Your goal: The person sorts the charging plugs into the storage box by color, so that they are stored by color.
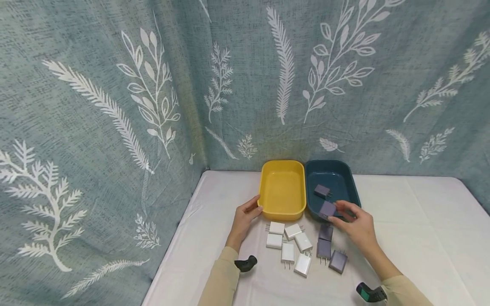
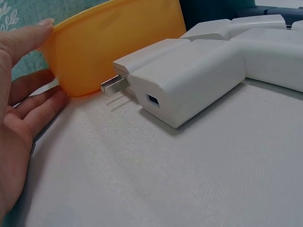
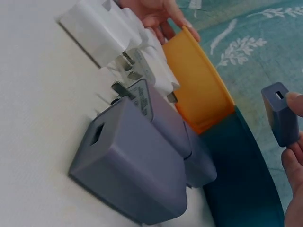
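Between its thumb and fingers, my right hand (image 1: 358, 222) pinches a purple charger (image 1: 327, 210) above the near edge of the dark teal tray (image 1: 354, 187). A second purple charger (image 1: 322, 190) lies inside that tray. In the right wrist view, the pinched charger (image 3: 280, 113) shows a USB port near the thumb. My left hand (image 1: 245, 216) touches the left side of the yellow tray (image 1: 283, 189), its thumb at the rim and its fingers low against the outer wall (image 2: 94, 52) in the left wrist view.
In front of the yellow tray several white chargers (image 1: 288, 252) lie on the white cloth (image 1: 413, 238). To their right, several purple chargers (image 1: 338, 261) lie below the teal tray. A patterned green curtain (image 1: 245, 85) hangs behind the table and at its left.
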Action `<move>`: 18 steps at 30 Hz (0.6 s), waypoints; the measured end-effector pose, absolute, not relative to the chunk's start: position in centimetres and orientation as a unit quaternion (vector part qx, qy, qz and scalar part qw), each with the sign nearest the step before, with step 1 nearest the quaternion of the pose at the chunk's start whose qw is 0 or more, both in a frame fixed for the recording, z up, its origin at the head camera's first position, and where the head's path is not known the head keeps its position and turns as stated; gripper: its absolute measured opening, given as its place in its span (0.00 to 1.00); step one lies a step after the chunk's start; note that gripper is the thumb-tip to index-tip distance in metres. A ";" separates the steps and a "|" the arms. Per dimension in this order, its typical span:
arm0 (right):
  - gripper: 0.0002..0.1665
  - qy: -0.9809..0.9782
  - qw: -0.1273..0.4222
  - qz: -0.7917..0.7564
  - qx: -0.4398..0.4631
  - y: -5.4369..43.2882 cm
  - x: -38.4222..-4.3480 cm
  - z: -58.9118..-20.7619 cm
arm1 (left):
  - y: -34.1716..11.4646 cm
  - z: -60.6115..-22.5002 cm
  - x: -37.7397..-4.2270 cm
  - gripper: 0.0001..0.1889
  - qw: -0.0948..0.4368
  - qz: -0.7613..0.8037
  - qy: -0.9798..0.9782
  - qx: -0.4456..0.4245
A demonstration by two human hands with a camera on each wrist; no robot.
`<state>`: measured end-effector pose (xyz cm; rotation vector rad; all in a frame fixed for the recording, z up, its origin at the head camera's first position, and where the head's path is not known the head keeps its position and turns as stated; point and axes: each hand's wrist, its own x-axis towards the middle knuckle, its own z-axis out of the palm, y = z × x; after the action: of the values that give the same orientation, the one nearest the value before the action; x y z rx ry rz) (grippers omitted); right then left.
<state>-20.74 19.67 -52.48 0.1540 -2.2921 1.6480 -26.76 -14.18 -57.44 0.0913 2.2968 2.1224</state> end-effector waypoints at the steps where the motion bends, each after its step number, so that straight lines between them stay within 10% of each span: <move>1: 0.30 -0.799 0.156 0.578 0.053 19.6 -20.8 -52.3 | -14.2 -57.4 -26.8 0.25 0.005 0.677 0.735 0.029; 18: 0.29 -0.768 0.171 0.616 0.030 19.3 -22.1 -51.9 | -14.4 -57.4 -26.8 0.27 0.019 0.673 0.739 0.032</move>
<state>-22.06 19.30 -51.94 0.0840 -2.1819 1.7498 -26.78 -14.42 -57.35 0.0994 2.2929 2.0893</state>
